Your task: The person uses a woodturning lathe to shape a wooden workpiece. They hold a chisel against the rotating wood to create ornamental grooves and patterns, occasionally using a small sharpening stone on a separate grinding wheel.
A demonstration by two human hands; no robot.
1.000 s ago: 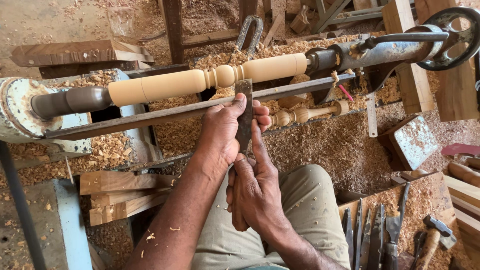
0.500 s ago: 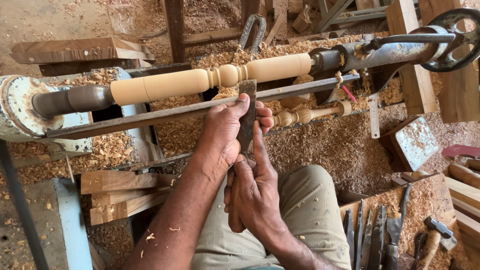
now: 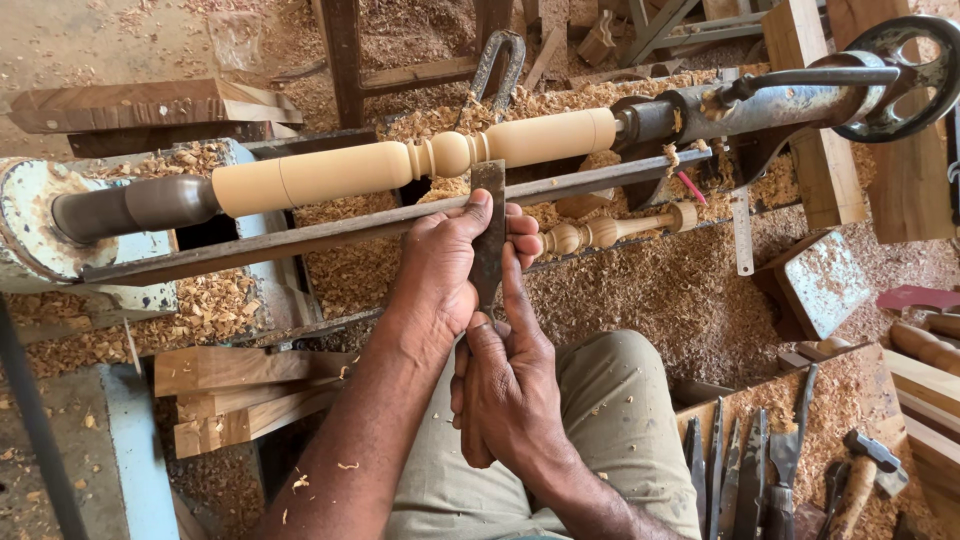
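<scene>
Left hand (image 3: 445, 265) clamping flat chisel (image 3: 488, 235) onto tool rest (image 3: 300, 235); right hand (image 3: 505, 395) gripping its handle end. Chisel tip meeting pale spindle (image 3: 400, 165) beside bead. Advice: keeping blade seated flat, feeding lightly, steadying handle low.

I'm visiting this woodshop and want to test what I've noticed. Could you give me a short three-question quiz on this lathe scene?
1. True or false: the left hand presses the flat chisel onto the long metal tool rest.
2. Which hand grips the chisel's lower end? A) left hand B) right hand C) neither
3. Fill in: the pale turned spindle is mounted on the lathe, and a smaller turned piece lies below it in the ____.

Key:
1. True
2. B
3. wood shavings
</scene>
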